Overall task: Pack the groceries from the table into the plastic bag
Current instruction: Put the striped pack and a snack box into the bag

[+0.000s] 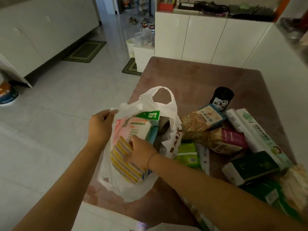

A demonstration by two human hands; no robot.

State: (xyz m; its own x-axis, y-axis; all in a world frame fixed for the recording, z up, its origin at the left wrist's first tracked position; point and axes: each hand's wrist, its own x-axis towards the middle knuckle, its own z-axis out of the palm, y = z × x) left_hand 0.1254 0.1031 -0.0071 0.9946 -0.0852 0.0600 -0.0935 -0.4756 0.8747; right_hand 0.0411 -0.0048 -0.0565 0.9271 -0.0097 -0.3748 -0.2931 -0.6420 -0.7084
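Right hand (141,152) fingers apparently gripping sponge pack (123,164) in bag (133,189), left hand (100,125) pinching handle (120,107)

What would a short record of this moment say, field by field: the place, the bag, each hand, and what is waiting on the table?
Place: brown table in a tiled room, white cabinets behind
Bag: white plastic bag, open at the table's left edge, several packets inside
Left hand: pinches the bag's rim, holding it open
Right hand: grips a striped sponge pack, partly inside the bag
Waiting on table: black can, snack bags, green packet, dark green box, long white box
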